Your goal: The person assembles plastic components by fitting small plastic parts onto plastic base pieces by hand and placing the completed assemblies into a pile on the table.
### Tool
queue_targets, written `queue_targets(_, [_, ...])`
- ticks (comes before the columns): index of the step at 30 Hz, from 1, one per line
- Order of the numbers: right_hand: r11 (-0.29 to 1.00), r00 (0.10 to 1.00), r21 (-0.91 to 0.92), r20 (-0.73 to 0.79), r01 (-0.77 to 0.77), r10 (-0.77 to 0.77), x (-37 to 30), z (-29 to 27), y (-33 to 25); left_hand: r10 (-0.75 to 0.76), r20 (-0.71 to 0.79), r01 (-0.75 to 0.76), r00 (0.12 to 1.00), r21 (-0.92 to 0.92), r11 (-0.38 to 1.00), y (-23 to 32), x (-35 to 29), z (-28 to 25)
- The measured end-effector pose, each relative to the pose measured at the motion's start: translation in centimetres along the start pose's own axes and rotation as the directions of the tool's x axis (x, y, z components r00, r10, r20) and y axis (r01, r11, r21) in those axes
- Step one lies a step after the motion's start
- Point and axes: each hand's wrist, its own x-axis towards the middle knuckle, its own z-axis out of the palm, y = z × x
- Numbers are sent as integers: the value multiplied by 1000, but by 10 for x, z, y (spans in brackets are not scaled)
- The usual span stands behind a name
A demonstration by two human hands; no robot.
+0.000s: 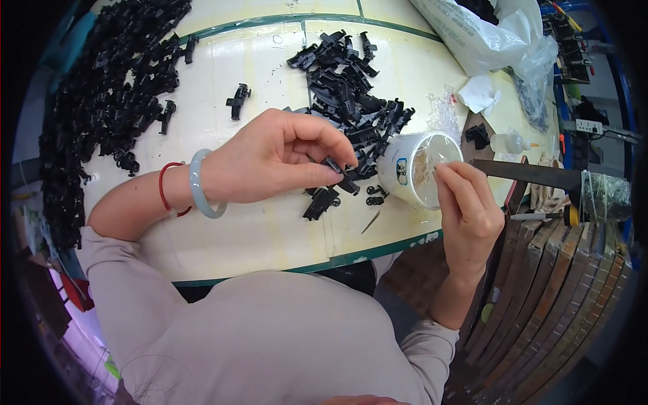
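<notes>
My left hand [273, 158] has thumb and fingers closed on a small black plastic part [347, 183], held above the table near its front edge. My right hand [470, 209] is at the mouth of a white tub [403, 169], its thumb and fingertips pinched together; whatever they hold, if anything, I cannot make out. The tub leans toward me and has fine brownish pieces inside. Below my left fingertips lies another black part [320, 202], beside some small black wheels [375, 196]. A thin metal sliver [370, 221] rests on the table close to the tub.
A heap of black plastic parts [347, 88] lies beyond my hands, and a much larger pile [111, 88] covers the left side. One loose part [238, 101] sits between them. On the right are a broad dark blade [526, 173], a crumpled white tissue [479, 93] and a plastic bag [472, 37].
</notes>
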Motion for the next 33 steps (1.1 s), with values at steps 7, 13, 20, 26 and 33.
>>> queue_targets(7, [789, 933, 527, 26, -317, 358, -12, -12, -26, -207, -16, 201, 978, -168, 965, 12, -9, 9])
queue_targets(13, [474, 859, 773, 171, -421, 483, -20, 0, -48, -176, 91, 190, 980, -173, 966, -3, -8, 13])
queue_targets(20, [234, 834, 857, 326, -460, 445, -20, 15, -57, -147, 68, 161, 987, -303, 939, -13, -11, 19])
queue_targets(26, [201, 825, 848, 377, -491, 421, -20, 20, -58, -146, 54, 155, 988, -319, 935, -16, -12, 19])
queue_targets(33, [186, 830, 852, 391, -490, 397, -17, 22, -60, -110, 58, 123, 992, -327, 937, -19, -12, 19])
